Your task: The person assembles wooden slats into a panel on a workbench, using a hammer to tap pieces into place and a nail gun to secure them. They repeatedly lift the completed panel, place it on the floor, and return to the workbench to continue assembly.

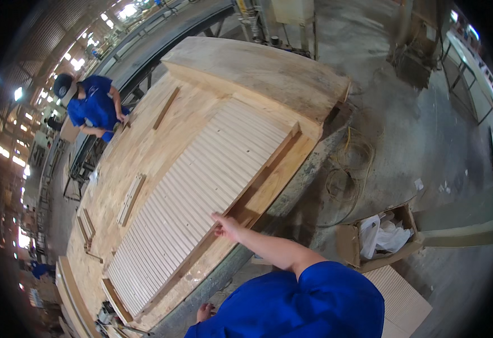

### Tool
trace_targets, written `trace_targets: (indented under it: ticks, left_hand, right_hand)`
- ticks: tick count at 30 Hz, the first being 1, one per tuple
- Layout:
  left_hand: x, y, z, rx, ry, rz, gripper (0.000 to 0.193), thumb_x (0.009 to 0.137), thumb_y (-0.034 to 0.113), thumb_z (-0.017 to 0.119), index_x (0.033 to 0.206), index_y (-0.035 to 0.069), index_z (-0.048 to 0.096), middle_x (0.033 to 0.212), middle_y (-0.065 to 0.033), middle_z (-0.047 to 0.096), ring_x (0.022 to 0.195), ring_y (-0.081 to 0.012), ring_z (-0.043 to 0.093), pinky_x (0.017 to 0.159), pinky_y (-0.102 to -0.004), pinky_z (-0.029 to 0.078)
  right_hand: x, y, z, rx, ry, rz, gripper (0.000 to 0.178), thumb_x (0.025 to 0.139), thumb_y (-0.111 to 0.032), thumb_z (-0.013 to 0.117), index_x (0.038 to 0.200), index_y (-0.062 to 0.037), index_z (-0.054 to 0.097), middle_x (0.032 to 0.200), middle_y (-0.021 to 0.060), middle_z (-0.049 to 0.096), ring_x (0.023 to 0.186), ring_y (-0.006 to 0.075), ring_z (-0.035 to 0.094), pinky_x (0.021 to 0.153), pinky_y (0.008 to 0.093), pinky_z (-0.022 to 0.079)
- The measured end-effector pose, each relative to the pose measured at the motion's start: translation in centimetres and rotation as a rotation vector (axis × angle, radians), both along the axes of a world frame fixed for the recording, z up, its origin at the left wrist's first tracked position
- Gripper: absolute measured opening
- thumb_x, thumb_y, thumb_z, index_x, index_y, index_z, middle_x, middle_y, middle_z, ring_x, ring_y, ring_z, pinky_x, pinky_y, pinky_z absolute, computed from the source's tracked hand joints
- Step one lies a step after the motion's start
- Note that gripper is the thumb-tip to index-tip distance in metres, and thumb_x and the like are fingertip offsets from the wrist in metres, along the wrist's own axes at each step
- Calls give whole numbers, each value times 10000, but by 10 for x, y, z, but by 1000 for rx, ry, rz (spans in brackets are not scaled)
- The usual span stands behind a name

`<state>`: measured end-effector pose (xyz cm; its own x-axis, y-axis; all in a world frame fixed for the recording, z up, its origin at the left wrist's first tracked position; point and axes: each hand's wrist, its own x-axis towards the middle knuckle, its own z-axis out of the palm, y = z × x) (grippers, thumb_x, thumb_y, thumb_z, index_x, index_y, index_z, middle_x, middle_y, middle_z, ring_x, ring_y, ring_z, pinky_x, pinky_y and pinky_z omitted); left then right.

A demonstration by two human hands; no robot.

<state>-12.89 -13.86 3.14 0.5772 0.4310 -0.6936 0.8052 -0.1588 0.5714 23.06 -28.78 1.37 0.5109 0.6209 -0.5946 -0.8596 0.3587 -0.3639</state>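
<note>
In the head view, a pale fluted panel [196, 183] lay ribbed face up on a plywood-topped worktable [137, 149], its far end close to a thick wooden block [252, 70] and its right edge along a wooden ledge [283, 176] with a dark gap between. The right hand [228, 227] was at that right edge, its fingers bent together with one tip reaching over the ribs; whether they truly gripped the panel, I could not tell. The left hand [205, 311] showed only in part, low beside the blue shirt [291, 307], fingers a little curled; whether it held anything could not be made out. The likeliest trouble, as I judged it, was uneven handling: with only one hand at the panel, a lift or push from there could have twisted it, or jammed its far end against the block. Fingertips could have been pinched if the edge had dropped toward the gap, and the thin ribs might have chipped on the ledge. The loose wooden strip [166, 108] and grooved batten [131, 199] on its left could have caught under it had it slid that way. The panel's long axis ran from near left to far right, slanting across the scene, while its ribs ran crosswise, along the short side.
</note>
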Motion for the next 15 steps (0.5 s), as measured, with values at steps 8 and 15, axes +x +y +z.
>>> trace_targets:
  ticks: [8,15]
  left_hand:
    - [104,-9,59,87,267,-214,317,903,285,462,1061,12,501,942,-111,613,682,-204,625,540,-306,496]
    - [121,5,59,15,265,-110,320,917,310,449,1054,27,508,933,-96,624,616,-186,629,507,-289,490]
  right_hand:
    - [3,-10,-12,-31,-132,-48,359,760,-397,668,951,-95,632,856,-2,564,660,84,505,537,233,438]
    - [2,-8,-1,-64,-106,-73,295,762,-332,670,887,-67,643,789,-2,580,661,78,510,513,232,429]
